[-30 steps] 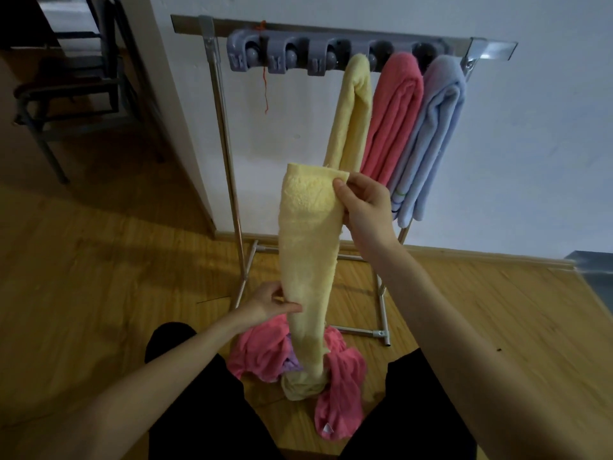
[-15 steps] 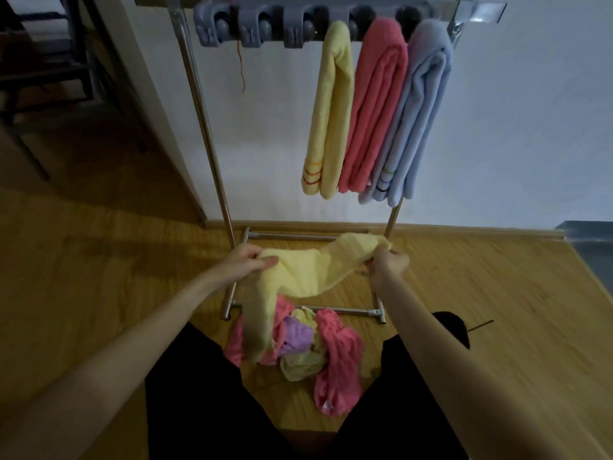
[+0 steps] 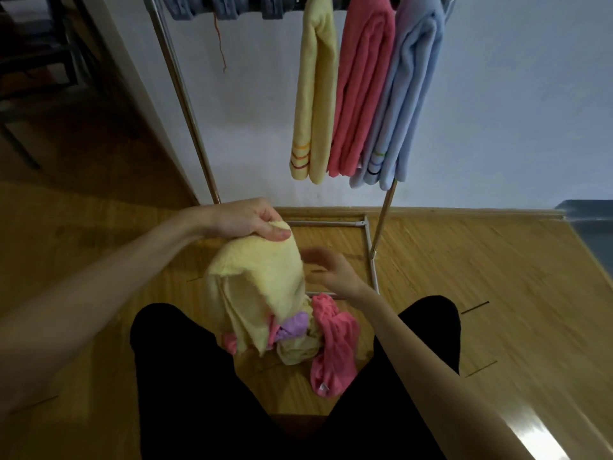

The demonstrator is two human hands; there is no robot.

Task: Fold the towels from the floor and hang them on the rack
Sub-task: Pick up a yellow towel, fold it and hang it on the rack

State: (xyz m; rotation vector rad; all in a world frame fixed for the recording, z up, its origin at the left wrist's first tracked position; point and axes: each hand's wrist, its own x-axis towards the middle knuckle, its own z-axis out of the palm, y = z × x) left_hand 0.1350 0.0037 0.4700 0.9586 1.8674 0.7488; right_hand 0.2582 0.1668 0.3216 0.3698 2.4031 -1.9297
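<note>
Above wooden floor [image 3: 464, 277], left hand [image 3: 242, 219] grips yellow towel [image 3: 258, 280].

We saw the left hand [image 3: 245, 219] gripping the top of a yellow towel [image 3: 262, 290] that hung doubled above a heap of towels [image 3: 318, 343] on the wooden floor [image 3: 464, 277]. The right hand [image 3: 326, 270] was blurred just beside the towel, fingers loose, holding nothing. On the rack [image 3: 185, 104] behind hung three folded towels side by side: yellow [image 3: 315, 94], pink [image 3: 361, 84] and blue [image 3: 408, 94].
</note>
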